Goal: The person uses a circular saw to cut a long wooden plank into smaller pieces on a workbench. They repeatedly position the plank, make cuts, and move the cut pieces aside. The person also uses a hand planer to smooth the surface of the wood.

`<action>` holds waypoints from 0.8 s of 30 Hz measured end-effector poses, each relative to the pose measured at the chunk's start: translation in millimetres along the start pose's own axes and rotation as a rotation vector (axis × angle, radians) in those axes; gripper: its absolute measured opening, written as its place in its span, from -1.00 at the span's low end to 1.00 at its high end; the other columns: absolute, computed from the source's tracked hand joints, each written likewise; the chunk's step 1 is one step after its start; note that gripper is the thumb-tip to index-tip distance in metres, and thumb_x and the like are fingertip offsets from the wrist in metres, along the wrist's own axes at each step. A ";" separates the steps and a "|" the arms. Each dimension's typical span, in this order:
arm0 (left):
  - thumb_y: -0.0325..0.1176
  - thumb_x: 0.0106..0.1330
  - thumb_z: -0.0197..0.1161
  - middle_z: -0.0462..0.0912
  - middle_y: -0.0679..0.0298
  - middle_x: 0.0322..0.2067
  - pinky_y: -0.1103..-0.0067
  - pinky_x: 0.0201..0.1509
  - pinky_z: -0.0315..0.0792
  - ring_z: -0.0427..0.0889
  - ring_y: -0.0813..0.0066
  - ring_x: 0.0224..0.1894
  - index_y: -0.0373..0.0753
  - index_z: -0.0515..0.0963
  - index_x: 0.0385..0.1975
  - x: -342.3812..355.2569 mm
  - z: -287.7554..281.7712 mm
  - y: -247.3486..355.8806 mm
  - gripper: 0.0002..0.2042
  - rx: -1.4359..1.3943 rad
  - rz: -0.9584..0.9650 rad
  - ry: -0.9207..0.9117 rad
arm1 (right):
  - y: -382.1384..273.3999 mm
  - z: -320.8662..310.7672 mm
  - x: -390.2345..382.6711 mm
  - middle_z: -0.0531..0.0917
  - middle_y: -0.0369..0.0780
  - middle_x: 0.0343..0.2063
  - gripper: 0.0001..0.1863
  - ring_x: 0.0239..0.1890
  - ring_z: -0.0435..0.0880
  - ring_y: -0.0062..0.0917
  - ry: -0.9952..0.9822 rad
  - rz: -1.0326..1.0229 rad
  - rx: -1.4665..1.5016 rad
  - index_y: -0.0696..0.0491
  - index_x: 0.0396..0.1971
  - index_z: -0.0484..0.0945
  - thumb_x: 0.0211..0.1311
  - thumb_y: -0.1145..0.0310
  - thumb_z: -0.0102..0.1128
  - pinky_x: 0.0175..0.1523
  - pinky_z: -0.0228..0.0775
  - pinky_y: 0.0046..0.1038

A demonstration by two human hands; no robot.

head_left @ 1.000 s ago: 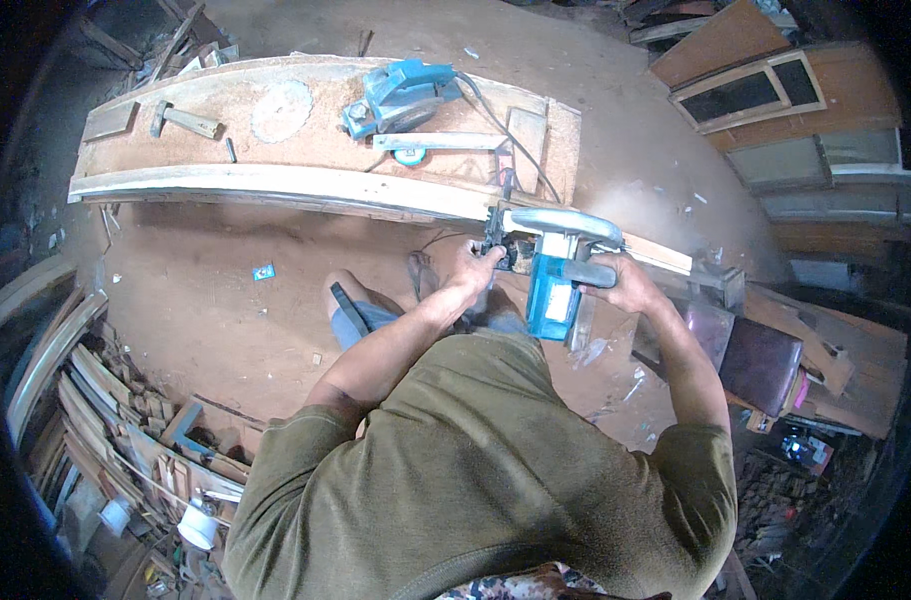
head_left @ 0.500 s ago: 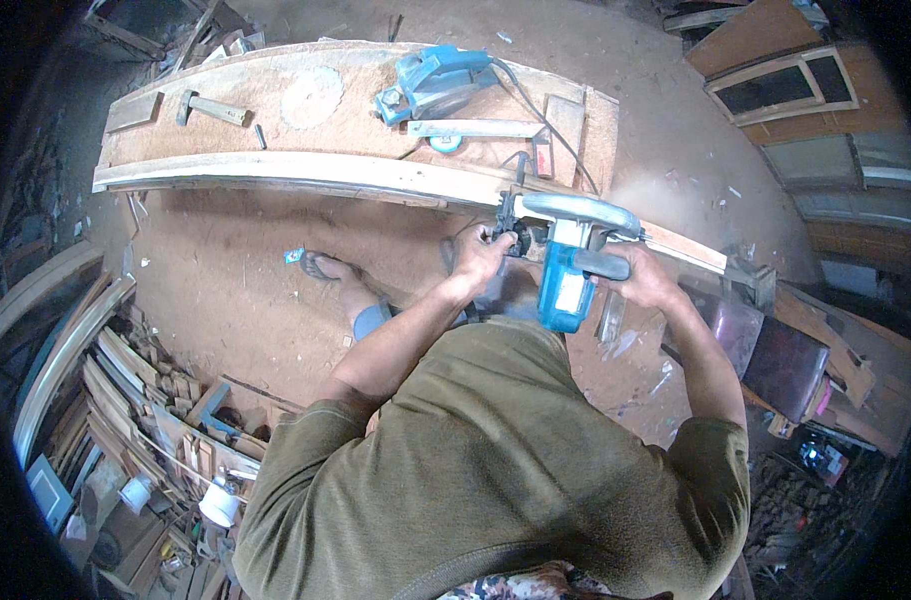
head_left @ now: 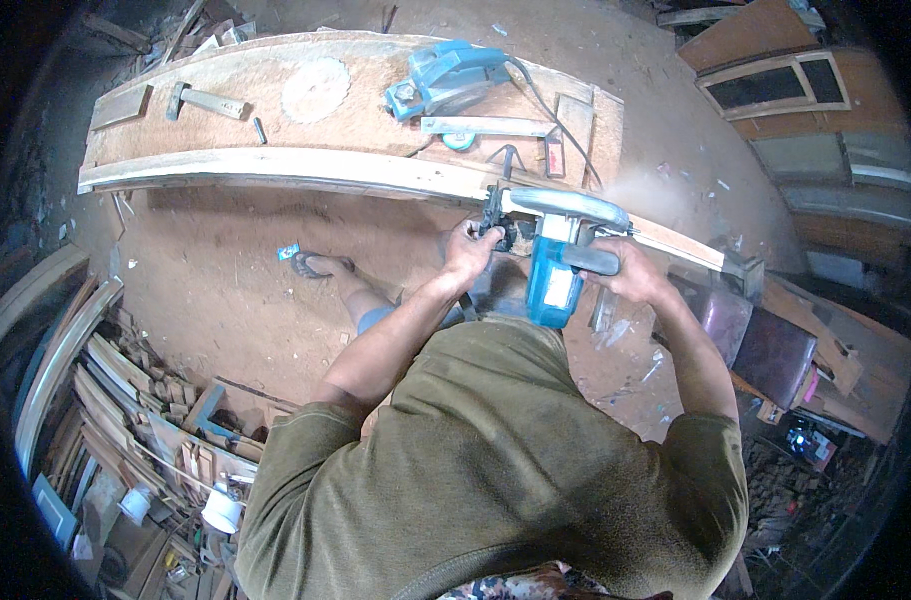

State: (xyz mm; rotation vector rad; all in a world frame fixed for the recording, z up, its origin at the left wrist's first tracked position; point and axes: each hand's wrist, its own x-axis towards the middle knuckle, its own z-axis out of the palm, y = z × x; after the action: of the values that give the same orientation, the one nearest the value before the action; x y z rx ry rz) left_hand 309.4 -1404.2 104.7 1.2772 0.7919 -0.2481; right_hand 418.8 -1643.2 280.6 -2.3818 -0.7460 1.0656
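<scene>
Both hands grip a blue circular saw [head_left: 555, 250] resting on a long pale plank [head_left: 305, 172]. The left hand [head_left: 472, 252] clasps its front knob, the right hand [head_left: 630, 275] its rear handle. A blue planer [head_left: 445, 80] sits on the tabletop [head_left: 355, 120] at eleven o'clock of the saw.

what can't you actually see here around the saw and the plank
- Saw blade: head view, hidden under the guard of the blue circular saw.
- Cut line on the long plank: covered by the saw body and a dust haze.
- Left hand fingers: curled round the front grip, tips hidden.
- Right hand palm: wrapped on the handle.
- Plank's right end: lost behind clutter near the rim.
</scene>
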 end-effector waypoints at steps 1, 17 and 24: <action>-0.23 0.20 0.45 0.62 0.32 -0.49 0.51 -0.41 0.41 0.49 0.59 -0.48 -0.31 0.56 -0.36 -0.8 -4.4 1.3 -0.72 0.006 -0.003 0.006 | -4.1 1.5 2.2 0.68 -0.17 -0.36 -0.73 -0.24 0.68 -0.33 -0.007 0.009 -0.003 0.02 -0.26 0.62 0.16 0.19 0.45 -0.09 0.48 -0.29; -0.23 0.27 0.41 0.63 0.32 -0.46 0.54 -0.50 0.41 0.53 0.58 -0.50 -0.29 0.56 -0.34 7.2 -62.7 4.9 -0.75 -0.100 -0.035 -0.034 | -52.8 24.0 33.4 0.64 -0.17 -0.45 -0.75 -0.31 0.65 -0.32 0.028 -0.067 -0.043 0.06 -0.35 0.61 0.15 0.22 0.46 -0.14 0.43 -0.27; -0.25 0.24 0.44 0.59 0.36 -0.45 0.55 -0.46 0.38 0.47 0.62 -0.48 -0.27 0.52 -0.32 17.6 -88.0 -2.4 -0.74 -0.074 0.030 -0.028 | -73.6 34.0 44.3 0.65 -0.16 -0.44 -0.72 -0.29 0.66 -0.27 0.043 -0.055 -0.072 0.05 -0.37 0.60 0.13 0.19 0.47 -0.14 0.43 -0.25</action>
State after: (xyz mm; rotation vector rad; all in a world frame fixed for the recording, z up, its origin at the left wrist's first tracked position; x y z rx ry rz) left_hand 286.4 -1319.7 85.0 1.2127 0.7508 -0.2101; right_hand 395.6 -1553.8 277.6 -2.4219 -0.8427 0.9785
